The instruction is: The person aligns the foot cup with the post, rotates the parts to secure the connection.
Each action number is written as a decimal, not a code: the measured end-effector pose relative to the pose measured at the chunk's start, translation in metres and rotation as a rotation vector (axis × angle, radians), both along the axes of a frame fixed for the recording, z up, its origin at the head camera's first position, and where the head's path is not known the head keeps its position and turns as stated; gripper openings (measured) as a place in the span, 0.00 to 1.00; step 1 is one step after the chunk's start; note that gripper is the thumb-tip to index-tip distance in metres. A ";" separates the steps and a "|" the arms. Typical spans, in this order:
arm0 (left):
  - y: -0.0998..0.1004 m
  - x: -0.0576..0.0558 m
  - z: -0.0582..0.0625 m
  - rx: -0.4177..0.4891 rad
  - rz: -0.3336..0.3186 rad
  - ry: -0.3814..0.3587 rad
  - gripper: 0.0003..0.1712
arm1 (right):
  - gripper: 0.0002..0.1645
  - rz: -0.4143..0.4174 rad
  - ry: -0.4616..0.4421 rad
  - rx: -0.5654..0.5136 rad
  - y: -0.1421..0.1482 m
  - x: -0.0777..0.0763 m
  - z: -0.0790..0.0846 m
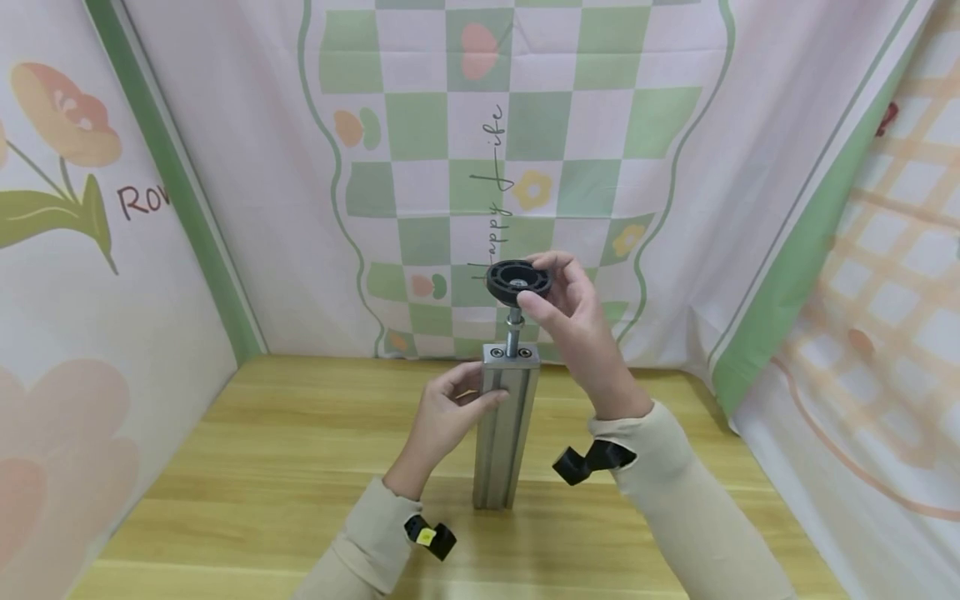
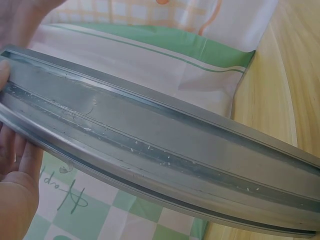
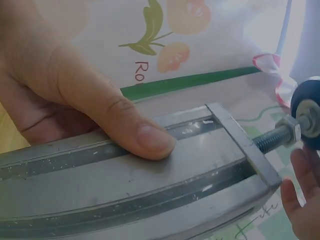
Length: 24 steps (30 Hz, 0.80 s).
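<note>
A grey aluminium profile (image 1: 498, 458) stands upright on the table, with grooves along its sides. Its top carries an end plate (image 1: 512, 363) with two screws. From the plate rises a threaded stud (image 1: 513, 342) with a nut (image 3: 290, 131), topped by a black round levelling foot (image 1: 497, 292). My left hand (image 1: 442, 417) grips the profile near its upper end, and its thumb (image 3: 150, 140) lies flat on one face in the right wrist view. With thumb and fingers at the rim, my right hand (image 1: 581, 333) holds the foot. Small pale specks dot the grooves in the left wrist view.
The wood-grain table (image 1: 247, 467) extends around the profile's base. Behind it hangs a green and white checked cloth (image 1: 416, 125); printed cloths also hang at the left (image 1: 112, 333) and right (image 1: 862, 333). Each wrist wears a black mount (image 1: 592, 462).
</note>
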State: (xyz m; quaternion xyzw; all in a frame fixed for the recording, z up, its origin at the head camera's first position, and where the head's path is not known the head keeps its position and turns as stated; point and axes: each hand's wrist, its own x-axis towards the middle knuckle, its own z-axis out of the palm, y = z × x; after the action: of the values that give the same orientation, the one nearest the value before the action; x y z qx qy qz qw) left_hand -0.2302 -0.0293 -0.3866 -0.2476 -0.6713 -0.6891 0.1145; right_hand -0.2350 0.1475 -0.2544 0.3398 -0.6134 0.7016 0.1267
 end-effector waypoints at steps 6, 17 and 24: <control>0.000 0.001 0.001 -0.001 -0.004 0.021 0.19 | 0.24 -0.187 0.118 0.042 -0.006 0.005 0.001; 0.000 0.002 0.001 0.004 -0.001 0.003 0.20 | 0.34 -0.298 0.192 0.095 -0.007 0.005 0.000; 0.000 0.002 0.002 0.000 0.006 -0.017 0.21 | 0.31 0.168 0.034 -0.019 0.001 -0.011 0.005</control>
State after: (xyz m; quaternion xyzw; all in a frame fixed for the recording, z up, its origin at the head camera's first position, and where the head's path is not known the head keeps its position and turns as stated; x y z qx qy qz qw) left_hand -0.2280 -0.0295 -0.3845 -0.2397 -0.6730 -0.6909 0.1109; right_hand -0.2457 0.1489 -0.2497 0.4006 -0.5739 0.7097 0.0810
